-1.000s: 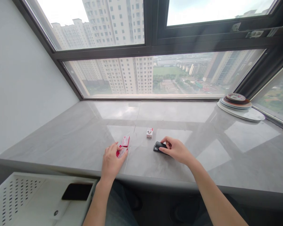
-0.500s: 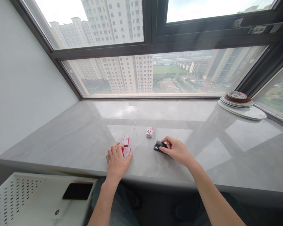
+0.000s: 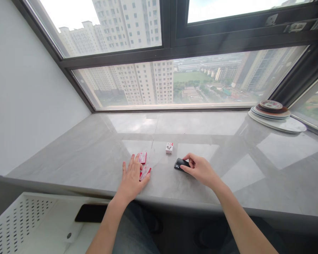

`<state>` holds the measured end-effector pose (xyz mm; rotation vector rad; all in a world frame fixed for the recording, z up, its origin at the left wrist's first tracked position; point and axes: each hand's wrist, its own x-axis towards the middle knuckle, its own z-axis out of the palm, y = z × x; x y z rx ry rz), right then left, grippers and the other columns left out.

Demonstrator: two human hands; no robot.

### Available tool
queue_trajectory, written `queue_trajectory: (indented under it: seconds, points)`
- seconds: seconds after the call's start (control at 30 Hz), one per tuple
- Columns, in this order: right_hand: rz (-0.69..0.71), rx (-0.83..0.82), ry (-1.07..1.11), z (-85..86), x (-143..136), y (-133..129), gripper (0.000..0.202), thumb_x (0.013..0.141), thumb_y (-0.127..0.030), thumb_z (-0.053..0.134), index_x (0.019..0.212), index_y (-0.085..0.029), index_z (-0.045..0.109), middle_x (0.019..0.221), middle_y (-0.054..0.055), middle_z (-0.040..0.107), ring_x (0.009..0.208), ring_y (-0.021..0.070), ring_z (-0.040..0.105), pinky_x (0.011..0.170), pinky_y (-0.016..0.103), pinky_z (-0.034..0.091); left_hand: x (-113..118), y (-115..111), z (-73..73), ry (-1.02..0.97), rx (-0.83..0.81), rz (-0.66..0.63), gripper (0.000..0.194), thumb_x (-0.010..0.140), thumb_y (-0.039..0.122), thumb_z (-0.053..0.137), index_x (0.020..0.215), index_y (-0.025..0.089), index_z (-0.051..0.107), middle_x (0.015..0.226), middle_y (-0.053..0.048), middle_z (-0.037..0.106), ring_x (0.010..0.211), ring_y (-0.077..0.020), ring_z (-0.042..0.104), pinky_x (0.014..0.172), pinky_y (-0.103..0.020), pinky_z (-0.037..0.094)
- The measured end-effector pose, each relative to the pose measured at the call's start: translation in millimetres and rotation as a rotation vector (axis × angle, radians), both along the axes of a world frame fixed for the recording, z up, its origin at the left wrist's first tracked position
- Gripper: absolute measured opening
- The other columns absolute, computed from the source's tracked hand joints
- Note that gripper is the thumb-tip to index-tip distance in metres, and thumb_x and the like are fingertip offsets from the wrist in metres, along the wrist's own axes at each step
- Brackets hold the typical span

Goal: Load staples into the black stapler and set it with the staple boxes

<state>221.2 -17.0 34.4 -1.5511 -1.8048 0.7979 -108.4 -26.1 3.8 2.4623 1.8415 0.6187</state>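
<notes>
My left hand (image 3: 131,178) lies over the ledge with its fingers stretched and spread. Beside its thumb and index finger is a small red-and-white box (image 3: 145,172), partly covered by the hand. Just beyond it, close to the fingertips, lies a second red-and-white box (image 3: 142,157). My right hand (image 3: 200,169) is closed on a black stapler (image 3: 179,164), thumb on the near side and fingers on the far side. The stapler rests on the ledge, its right end hidden by the hand. A small white box (image 3: 169,148) with a dark picture stands beyond and between the hands.
The grey marble-look ledge (image 3: 95,148) runs up to a dark-framed window. Stacked round plates (image 3: 277,118) sit at its far right corner. Below the ledge at left, a white perforated tray (image 3: 50,218) holds a black phone-like slab (image 3: 91,213).
My left hand's fingers have spread from a more curled pose, and the nearer red-and-white box sits turned and more exposed. My right hand stays on the stapler. The view has shifted slightly.
</notes>
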Motion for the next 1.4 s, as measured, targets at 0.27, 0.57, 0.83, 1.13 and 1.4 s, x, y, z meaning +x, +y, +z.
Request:
queue_trajectory:
  seconds: [0.27,0.57,0.83,1.13,1.4]
  points:
    - [0.001,0.0,-0.003,1.9,1,-3,0.024,0.087,-0.047,0.066,0.096,-0.026,0.062,0.066,-0.007,0.045,0.059,0.0129,0.048,0.056,0.027,0.033,3,-1,9.3,0.038,-0.037,-0.083,0.069,0.095,0.039,0.054,0.157,0.028,0.026,0.17,-0.007,0.022,0.159,-0.0268,0.012,0.127,-0.058,0.009]
    - [0.007,0.008,-0.014,-2.8,1,1,0.023,0.086,-0.045,0.067,0.097,-0.026,0.063,0.065,-0.007,0.045,0.06,0.0132,0.049,0.056,0.026,0.033,3,5,15.2,0.158,-0.042,-0.213,0.07,0.098,0.041,0.052,0.162,0.036,0.024,0.17,-0.001,0.02,0.159,-0.0298,0.008,0.126,-0.063,0.003]
    - [0.001,0.013,-0.005,-3.7,1,-1,0.023,0.086,-0.045,0.067,0.098,-0.026,0.063,0.065,-0.008,0.046,0.059,0.0124,0.049,0.056,0.025,0.033,13,2,10.8,0.097,-0.008,-0.231,0.039,0.095,0.042,0.058,0.131,0.027,0.059,0.171,-0.003,0.019,0.159,-0.0311,0.009,0.126,-0.062,0.008]
    - [-0.001,0.016,-0.014,0.3,0,0,0.023,0.086,-0.046,0.068,0.096,-0.025,0.063,0.064,-0.008,0.046,0.058,0.0123,0.048,0.056,0.025,0.034,40,0,11.7,0.014,0.022,-0.201,0.018,0.101,0.036,0.048,0.107,0.026,0.063,0.169,0.0,0.027,0.158,-0.0274,0.016,0.128,-0.061,0.012]
    - [-0.012,0.02,-0.008,-2.3,0,0,0.024,0.085,-0.046,0.068,0.097,-0.025,0.064,0.064,-0.007,0.047,0.058,0.0124,0.048,0.056,0.025,0.034,65,-11,-3.7,0.01,0.059,-0.021,0.038,0.104,0.041,0.043,0.138,0.033,0.056,0.167,-0.001,0.03,0.158,-0.0304,0.018,0.125,-0.068,0.01]
